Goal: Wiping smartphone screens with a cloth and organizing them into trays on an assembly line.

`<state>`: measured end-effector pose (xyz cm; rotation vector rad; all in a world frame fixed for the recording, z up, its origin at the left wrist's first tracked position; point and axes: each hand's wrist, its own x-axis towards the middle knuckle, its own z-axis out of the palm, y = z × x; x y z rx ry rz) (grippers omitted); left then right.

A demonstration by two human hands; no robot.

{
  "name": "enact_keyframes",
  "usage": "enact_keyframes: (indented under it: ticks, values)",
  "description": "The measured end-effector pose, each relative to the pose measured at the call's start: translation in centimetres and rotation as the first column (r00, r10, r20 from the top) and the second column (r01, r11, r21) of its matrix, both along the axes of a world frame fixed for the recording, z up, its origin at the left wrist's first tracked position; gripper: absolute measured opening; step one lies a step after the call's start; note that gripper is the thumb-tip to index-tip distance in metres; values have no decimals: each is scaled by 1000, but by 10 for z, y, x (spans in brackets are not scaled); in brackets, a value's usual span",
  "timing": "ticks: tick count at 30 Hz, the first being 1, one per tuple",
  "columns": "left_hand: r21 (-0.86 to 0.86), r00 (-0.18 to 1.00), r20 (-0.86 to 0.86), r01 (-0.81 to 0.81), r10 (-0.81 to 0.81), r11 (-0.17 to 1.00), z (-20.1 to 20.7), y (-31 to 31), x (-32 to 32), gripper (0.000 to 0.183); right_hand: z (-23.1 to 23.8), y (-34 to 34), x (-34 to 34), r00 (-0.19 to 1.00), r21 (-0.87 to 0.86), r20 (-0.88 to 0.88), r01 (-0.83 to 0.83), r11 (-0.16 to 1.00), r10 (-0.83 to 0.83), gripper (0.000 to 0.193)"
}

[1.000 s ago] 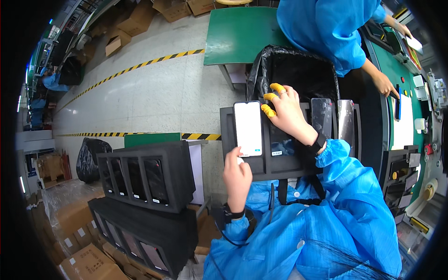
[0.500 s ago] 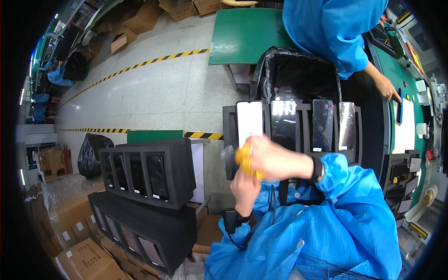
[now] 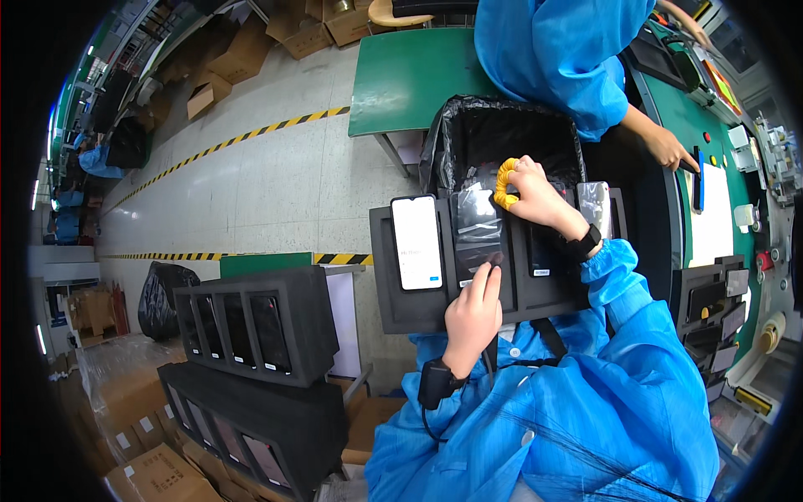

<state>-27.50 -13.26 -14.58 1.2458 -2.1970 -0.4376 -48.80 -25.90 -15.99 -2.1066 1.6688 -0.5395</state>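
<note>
Phone (image 3: 416, 243), screen lit, now lies uncovered in the left slot of the tray (image 3: 386, 305), the left hand (image 3: 473, 320), fingers narrow, having shifted to the neighbouring dark phone (image 3: 478, 237), the right hand (image 3: 536, 194) curled near its top, grips unclear.

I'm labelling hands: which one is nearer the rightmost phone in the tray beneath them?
Right: the right hand is just left of the rightmost phone; the left hand is farther left, at the lower end of the second phone from left.
</note>
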Motion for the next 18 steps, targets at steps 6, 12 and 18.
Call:
enact_keyframes:
  ticks: [6, 12, 18]
  values:
    - [52, 1000, 11, 16, -16, 999, -20, 5, -6, 39, -4, 3, 9, 991, -55, -127, 23, 998, -30, 24]
    - [92, 949, 311, -78, 46, 993, -20, 2, -10, 55, -1, 5, 8, 983, -117, -185, -11, 993, -10, 21]
    - [-51, 991, 133, 24, -17, 998, -34, 13, -4, 44, 53, 42, 29, 904, -206, -78, -427, 881, 420, 21]
